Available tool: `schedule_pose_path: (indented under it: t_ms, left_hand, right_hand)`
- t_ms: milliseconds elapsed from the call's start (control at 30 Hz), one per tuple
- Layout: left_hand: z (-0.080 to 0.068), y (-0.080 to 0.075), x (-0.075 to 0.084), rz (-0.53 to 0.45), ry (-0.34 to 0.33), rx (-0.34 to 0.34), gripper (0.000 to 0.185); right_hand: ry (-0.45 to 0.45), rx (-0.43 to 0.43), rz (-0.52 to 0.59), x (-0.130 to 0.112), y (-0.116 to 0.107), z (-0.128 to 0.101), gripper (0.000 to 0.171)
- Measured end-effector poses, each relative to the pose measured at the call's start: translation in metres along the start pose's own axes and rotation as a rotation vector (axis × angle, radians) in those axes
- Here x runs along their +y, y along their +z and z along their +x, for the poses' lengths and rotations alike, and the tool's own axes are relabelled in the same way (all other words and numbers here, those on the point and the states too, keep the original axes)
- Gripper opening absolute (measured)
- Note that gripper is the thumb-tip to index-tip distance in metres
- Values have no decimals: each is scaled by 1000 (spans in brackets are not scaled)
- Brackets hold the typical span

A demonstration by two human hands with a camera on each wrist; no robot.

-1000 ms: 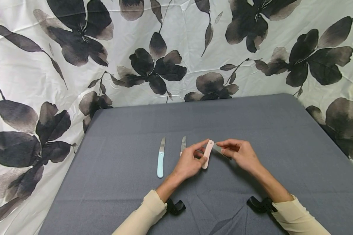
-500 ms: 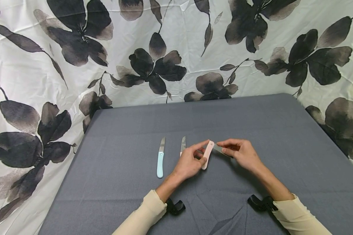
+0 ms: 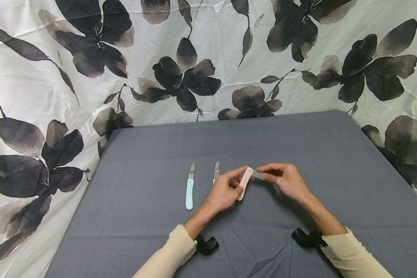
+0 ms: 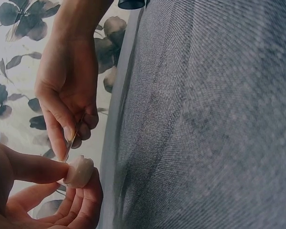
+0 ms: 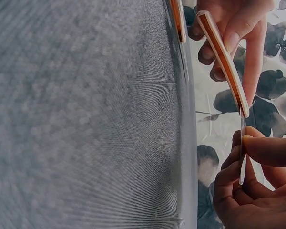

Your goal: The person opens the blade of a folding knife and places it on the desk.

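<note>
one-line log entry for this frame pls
left hand: grips pink knife handle | right hand: pinches its blade, part unfolded | blue knife and second knife: on grey table

Cream long sleeves (image 3: 173,251) — black wrist mounts (image 3: 207,244)

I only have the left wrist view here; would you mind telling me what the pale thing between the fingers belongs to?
Observer: It is the end of a pink folding knife handle, held by the left hand.
Operator: Thank you. What does the other hand hold?
Observer: The right hand pinches that knife's blade, swung partly out of the handle.
Operator: Is anything else on the table?
Observer: A blue-handled knife lies open on the grey cloth, left of the hands.
</note>
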State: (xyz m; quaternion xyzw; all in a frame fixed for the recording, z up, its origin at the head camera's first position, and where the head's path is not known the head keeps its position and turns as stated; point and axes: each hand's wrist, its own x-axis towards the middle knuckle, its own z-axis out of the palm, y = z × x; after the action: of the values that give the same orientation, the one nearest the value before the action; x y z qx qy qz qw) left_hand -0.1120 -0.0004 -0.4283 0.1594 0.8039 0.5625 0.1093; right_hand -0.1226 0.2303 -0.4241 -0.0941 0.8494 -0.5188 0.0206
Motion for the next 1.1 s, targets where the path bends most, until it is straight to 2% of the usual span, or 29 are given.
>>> schedule_pose_path:
  t_ms: [567, 1100]
  left_hand:
    - [0, 3, -2, 39, 21, -20, 61]
    - [-2, 3, -2, 60, -15, -60, 60]
  right_hand:
    - [6, -23, -52, 1, -7, -2, 20]
    - [15, -48, -121, 0, -12, 0, 21]
